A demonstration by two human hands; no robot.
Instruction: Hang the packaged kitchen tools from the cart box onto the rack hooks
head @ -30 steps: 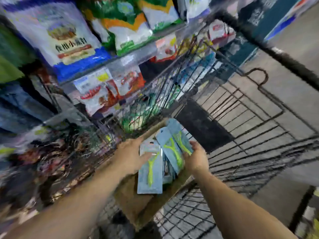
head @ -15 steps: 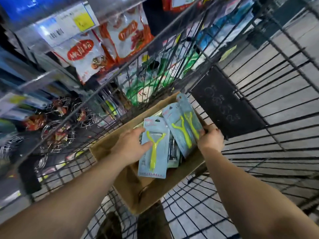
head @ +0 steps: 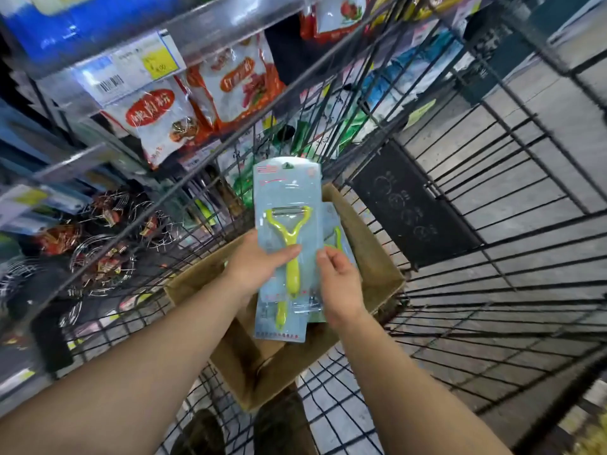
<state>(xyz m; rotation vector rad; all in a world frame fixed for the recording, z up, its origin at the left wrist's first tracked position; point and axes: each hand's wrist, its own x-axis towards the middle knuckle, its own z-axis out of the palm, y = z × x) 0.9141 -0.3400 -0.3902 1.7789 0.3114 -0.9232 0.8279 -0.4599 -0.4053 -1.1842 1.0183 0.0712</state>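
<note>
A stack of packaged peelers [head: 287, 205], yellow-green tools on light blue cards, stands upright above the brown cardboard box [head: 371, 244] in the wire cart [head: 492, 257]. My left hand [head: 259, 264] grips the front card from the left, thumb across the peeler's handle. My right hand [head: 338, 284] holds the stack's right edge, where another carded peeler [head: 336, 234] shows behind the front one. The front card's hang hole is at its top. Rack hooks with wire kitchen tools [head: 105, 254] hang at the left, beyond the cart's side.
Store shelves with price tags [head: 131, 70] and hanging food packets [head: 164, 123] rise at the upper left. A black panel [head: 410, 205] leans on the cart's far wall. Tiled floor shows through the cart mesh at the right.
Both hands have brought the fanned-out peeler packages together into one upright stack and lifted it above the box. The camera has tilted lower toward the cart.
</note>
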